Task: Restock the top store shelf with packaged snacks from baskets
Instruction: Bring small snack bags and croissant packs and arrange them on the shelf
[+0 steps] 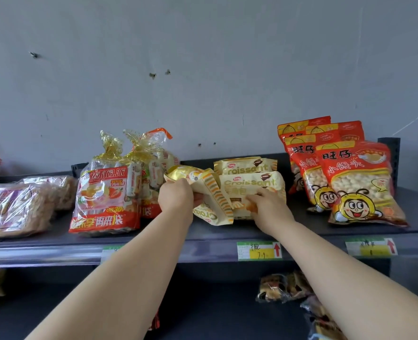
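Note:
My left hand [176,198] grips a cream-yellow croissant pack [206,192], tilted and crumpled, just above the top shelf [203,233] near its middle. My right hand [269,207] rests on the front of a second croissant pack [252,186] that stands on the shelf, fingers pressed against it. A third croissant pack [244,165] stands behind that one, against the wall.
Left of the hands stand clear bags of pie snacks [107,192] with gold ties, and flat wrapped cakes [14,207] farther left. Red bags of small buns [360,182] stand at the right. Price tags [259,250] line the shelf edge. Dark snack packs [284,287] lie on the lower shelf.

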Motion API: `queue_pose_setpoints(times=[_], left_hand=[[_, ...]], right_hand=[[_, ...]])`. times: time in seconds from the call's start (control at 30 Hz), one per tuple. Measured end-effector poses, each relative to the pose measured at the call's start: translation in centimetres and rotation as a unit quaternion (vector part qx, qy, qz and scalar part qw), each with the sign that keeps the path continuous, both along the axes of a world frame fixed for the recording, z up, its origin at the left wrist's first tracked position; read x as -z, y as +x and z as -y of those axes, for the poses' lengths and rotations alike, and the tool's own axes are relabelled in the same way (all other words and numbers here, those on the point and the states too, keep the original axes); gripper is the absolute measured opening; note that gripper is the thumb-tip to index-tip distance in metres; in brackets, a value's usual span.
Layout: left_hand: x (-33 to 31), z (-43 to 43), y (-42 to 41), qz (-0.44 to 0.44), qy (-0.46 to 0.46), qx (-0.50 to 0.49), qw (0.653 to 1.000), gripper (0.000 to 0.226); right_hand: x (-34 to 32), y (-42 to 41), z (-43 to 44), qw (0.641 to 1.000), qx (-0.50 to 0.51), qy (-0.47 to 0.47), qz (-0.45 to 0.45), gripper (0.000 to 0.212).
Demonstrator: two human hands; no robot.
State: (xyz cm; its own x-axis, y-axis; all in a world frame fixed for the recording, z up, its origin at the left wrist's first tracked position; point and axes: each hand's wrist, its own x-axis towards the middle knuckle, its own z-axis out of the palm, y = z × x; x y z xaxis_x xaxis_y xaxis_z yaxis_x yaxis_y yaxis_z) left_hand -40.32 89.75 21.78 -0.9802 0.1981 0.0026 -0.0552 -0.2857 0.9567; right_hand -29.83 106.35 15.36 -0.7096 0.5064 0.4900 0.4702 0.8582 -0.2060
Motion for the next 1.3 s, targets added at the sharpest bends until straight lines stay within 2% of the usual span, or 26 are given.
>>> queue_pose_setpoints(times=[0.07, 0.13, 0.2, 0.27, 0.3, 0.37, 0.43, 0.47, 0.5, 0.57, 0.7, 0.77, 0.83, 0.93, 1.07, 1.2, 1.23, 1.27, 1.3], left_hand=[[0.4, -0.4, 0.1, 0.013, 0.008, 0.008, 1.000, 0.020], [0.6, -0.6, 0.3, 0.016, 0.011, 0.012, 1.000, 0.019], [0.6, -0.4, 0.5, 0.021, 0.017, 0.013, 1.000, 0.015], [0.6, -0.1, 0.8, 0.009, 0.004, 0.011, 1.000, 0.011], [0.6, 0.0, 1.1, 0.004, -0.003, 0.011, 1.000, 0.011], [0.4, 0.3, 1.9, -0.002, -0.012, 0.019, 1.000, 0.011], [0.4, 0.5, 2.9, -0.018, -0.022, 0.034, 0.999, 0.013], [0.3, 0.7, 3.3, -0.027, -0.023, 0.048, 0.998, 0.013], [0.2, 1.0, 3.6, -0.038, -0.023, 0.065, 0.997, 0.014], [0.1, 1.9, 3.9, -0.075, -0.030, 0.096, 0.992, 0.017], [0.6, 4.9, 2.3, -0.184, -0.146, 0.023, 0.972, 0.028], [1.3, 6.3, 1.5, -0.187, -0.184, 0.026, 0.965, 0.039], [1.8, 7.1, 1.3, -0.150, -0.164, 0.076, 0.972, 0.046], [2.2, 8.3, 2.1, -0.077, -0.120, 0.179, 0.973, 0.047], [2.7, 8.7, 3.1, -0.072, -0.055, 0.284, 0.955, 0.060], [2.5, 8.8, 3.2, -0.063, 0.034, 0.247, 0.966, 0.099], [2.3, 9.1, 3.2, -0.070, 0.037, 0.223, 0.972, 0.108], [2.1, 9.4, 3.1, -0.083, 0.032, 0.197, 0.976, 0.112], [1.9, 9.8, 3.1, -0.106, 0.018, 0.172, 0.979, 0.114]], right_hand=[[-0.2, 0.0, -0.2, 0.998, -0.001, -0.032, 0.053, 0.058], [-0.5, 0.5, 0.4, 0.998, -0.005, -0.036, 0.050, 0.059], [-0.6, 1.3, 1.4, 0.997, -0.028, -0.046, -0.049, 0.051], [-0.7, 1.9, 3.0, 0.975, -0.108, -0.079, -0.175, 0.044], [-0.8, 2.1, 4.1, 0.962, -0.159, -0.109, -0.195, 0.048], [-1.1, 1.8, 6.1, 0.943, -0.223, -0.186, -0.161, 0.074], [-1.1, 1.0, 7.6, 0.940, -0.211, -0.223, -0.147, 0.098], [-1.0, 0.6, 7.8, 0.938, -0.188, -0.229, -0.177, 0.096], [-1.1, 0.4, 7.9, 0.929, -0.162, -0.241, -0.231, 0.086], [-1.2, 0.6, 7.8, 0.887, -0.123, -0.299, -0.329, 0.062], [-1.4, 2.1, 7.6, 0.775, -0.107, -0.467, -0.412, 0.056], [-1.7, 2.9, 8.3, 0.725, -0.125, -0.507, -0.448, 0.046], [-2.1, 3.8, 9.4, 0.701, -0.136, -0.520, -0.469, 0.040], [-2.0, 4.7, 10.9, 0.701, -0.144, -0.520, -0.466, 0.036], [-1.1, 5.3, 12.8, 0.707, -0.157, -0.528, -0.444, 0.036], [-0.8, 5.8, 13.4, 0.708, -0.205, -0.549, -0.395, 0.033], [-0.8, 6.0, 13.4, 0.721, -0.207, -0.548, -0.371, 0.035], [-0.8, 6.2, 13.4, 0.741, -0.194, -0.535, -0.356, 0.045], [-0.7, 6.3, 13.3, 0.759, -0.170, -0.518, -0.357, 0.066]])
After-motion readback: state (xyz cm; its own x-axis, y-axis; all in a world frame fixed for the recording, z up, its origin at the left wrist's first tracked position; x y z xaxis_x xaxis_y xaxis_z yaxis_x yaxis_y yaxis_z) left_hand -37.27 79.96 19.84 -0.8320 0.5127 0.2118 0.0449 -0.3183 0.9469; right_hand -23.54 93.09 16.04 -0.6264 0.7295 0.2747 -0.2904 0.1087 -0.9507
